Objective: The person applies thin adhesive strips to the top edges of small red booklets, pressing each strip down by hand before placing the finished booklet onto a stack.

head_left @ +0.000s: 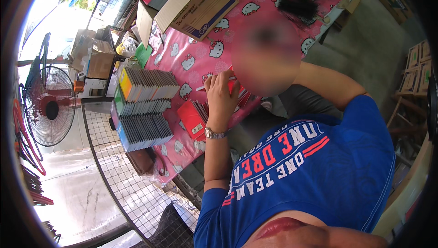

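At your near edge of the pink cartoon-print table (200, 58), a flat red piece (242, 101) lay under your left hand (222, 93), fingers bent over it, grip unclear; your right forearm (319, 75) met blur, hiding that hand's state. Beside it, red spiral-bound notebooks (190, 121) suggested unfinished handling; dark-edged booklet stacks (146, 133) stood arranged along the left edge.

A glossy pink table (196, 72) printed with white cartoon cats carries packed rows of grey-edged notebooks (146, 131). Red spiral-bound notebooks (191, 118) lie beside them. Farther off sit a brown cardboard box (200, 13) and bristly black bundles (299, 7).
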The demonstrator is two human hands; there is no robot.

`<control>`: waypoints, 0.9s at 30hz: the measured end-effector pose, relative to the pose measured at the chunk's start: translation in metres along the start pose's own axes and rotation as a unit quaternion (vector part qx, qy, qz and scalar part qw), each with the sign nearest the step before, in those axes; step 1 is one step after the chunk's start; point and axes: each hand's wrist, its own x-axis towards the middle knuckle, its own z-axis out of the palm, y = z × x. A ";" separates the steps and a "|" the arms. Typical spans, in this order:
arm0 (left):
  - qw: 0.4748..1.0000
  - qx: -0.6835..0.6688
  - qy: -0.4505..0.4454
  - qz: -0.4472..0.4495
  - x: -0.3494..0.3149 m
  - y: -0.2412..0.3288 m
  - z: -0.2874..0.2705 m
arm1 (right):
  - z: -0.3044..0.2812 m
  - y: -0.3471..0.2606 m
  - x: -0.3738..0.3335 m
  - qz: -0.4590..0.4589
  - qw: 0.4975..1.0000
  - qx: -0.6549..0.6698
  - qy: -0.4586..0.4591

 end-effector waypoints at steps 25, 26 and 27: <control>0.998 0.006 0.053 -0.035 0.002 -0.026 0.005 | -0.023 0.078 0.051 0.080 0.910 0.210 -0.349; 0.997 -0.017 0.058 -0.056 -0.001 -0.032 0.002 | -0.024 0.078 0.051 0.081 0.840 0.423 -0.330; 0.994 -0.043 0.057 -0.081 -0.005 -0.033 0.001 | -0.022 0.076 0.048 0.082 0.723 0.618 -0.296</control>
